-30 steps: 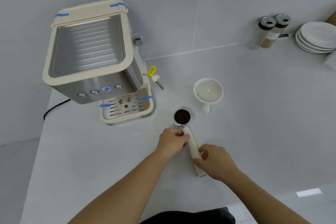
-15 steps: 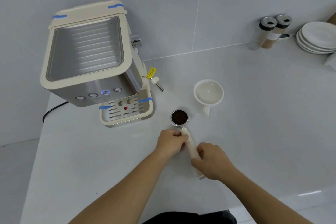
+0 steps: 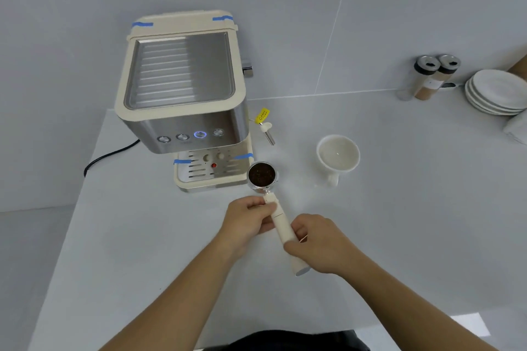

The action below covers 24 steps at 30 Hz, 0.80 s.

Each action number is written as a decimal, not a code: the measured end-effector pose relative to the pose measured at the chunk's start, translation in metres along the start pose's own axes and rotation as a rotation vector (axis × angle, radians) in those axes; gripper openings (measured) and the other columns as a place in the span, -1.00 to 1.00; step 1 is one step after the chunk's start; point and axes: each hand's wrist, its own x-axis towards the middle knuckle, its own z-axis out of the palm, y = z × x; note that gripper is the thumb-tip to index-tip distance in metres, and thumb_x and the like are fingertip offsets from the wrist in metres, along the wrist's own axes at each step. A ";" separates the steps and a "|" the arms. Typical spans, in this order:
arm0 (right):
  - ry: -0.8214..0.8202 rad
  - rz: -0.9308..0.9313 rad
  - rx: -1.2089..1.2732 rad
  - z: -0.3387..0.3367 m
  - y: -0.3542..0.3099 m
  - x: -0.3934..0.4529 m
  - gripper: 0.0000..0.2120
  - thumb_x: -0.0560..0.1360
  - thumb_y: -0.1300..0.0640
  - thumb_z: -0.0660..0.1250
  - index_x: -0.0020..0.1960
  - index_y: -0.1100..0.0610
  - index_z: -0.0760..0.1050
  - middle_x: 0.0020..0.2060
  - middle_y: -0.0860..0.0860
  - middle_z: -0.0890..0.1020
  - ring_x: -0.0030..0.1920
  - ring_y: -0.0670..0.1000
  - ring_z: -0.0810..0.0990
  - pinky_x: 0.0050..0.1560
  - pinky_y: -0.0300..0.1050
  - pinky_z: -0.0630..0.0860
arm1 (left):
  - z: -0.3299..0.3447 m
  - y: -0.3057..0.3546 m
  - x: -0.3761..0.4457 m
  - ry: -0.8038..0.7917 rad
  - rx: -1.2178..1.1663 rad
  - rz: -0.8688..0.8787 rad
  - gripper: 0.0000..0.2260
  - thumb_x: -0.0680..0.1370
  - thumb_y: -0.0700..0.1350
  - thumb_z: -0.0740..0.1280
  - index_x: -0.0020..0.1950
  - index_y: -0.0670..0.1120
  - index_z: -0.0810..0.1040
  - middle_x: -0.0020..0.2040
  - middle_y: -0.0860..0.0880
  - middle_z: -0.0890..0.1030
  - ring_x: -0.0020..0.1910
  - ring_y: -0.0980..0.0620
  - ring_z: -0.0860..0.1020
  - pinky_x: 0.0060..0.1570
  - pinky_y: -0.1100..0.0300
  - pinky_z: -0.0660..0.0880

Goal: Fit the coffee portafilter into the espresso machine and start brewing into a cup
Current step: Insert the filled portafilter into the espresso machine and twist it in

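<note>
I have both hands on the portafilter [image 3: 269,196], which sits just in front of the espresso machine [image 3: 182,94], its basket full of dark grounds beside the right corner of the drip tray [image 3: 199,172]. My left hand [image 3: 246,222] is closed round the upper part of the cream handle near the metal neck; my right hand [image 3: 319,243] is closed round the lower part, with the handle's end showing beneath it. The white cup [image 3: 338,155] stands empty on the table [image 3: 399,194], to the right of the machine and near the steam wand [image 3: 268,134]. One front button [image 3: 200,134] glows blue.
</note>
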 end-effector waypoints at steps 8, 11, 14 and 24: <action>-0.156 0.029 0.403 0.022 -0.031 0.001 -0.79 0.44 0.18 0.42 0.07 0.16 0.59 -0.08 0.12 0.71 -0.07 0.08 0.71 -0.06 0.04 0.69 | -0.042 0.016 -0.019 -0.034 -0.009 0.039 -0.83 0.52 -0.30 0.42 0.08 -0.32 0.63 -0.09 -0.19 0.69 -0.16 -0.07 0.69 -0.17 0.17 0.67; -0.253 0.045 0.493 0.029 -0.043 -0.001 -0.80 0.50 0.24 0.38 0.12 0.23 0.58 -0.08 0.13 0.69 -0.13 0.03 0.71 -0.15 -0.07 0.67 | -0.057 0.017 -0.027 -0.040 0.046 0.056 -0.83 0.51 -0.29 0.43 0.08 -0.31 0.63 -0.09 -0.18 0.70 -0.17 -0.05 0.70 -0.17 0.18 0.66; -0.312 0.041 0.532 0.038 -0.051 0.000 -0.78 0.50 0.28 0.38 0.14 0.28 0.57 -0.13 0.09 0.68 -0.16 0.02 0.70 -0.12 -0.02 0.68 | -0.072 0.018 -0.032 -0.027 0.085 0.059 -0.84 0.51 -0.29 0.43 0.06 -0.30 0.64 -0.09 -0.19 0.70 -0.16 -0.05 0.70 -0.14 0.16 0.67; -0.373 0.005 0.571 0.054 -0.076 0.006 -0.78 0.52 0.29 0.36 0.15 0.29 0.55 -0.15 0.07 0.67 -0.18 0.03 0.68 -0.14 0.04 0.66 | -0.105 0.031 -0.045 0.022 0.290 0.104 -0.86 0.51 -0.16 0.44 0.05 -0.13 0.69 -0.15 -0.05 0.70 -0.19 0.05 0.64 -0.05 0.16 0.62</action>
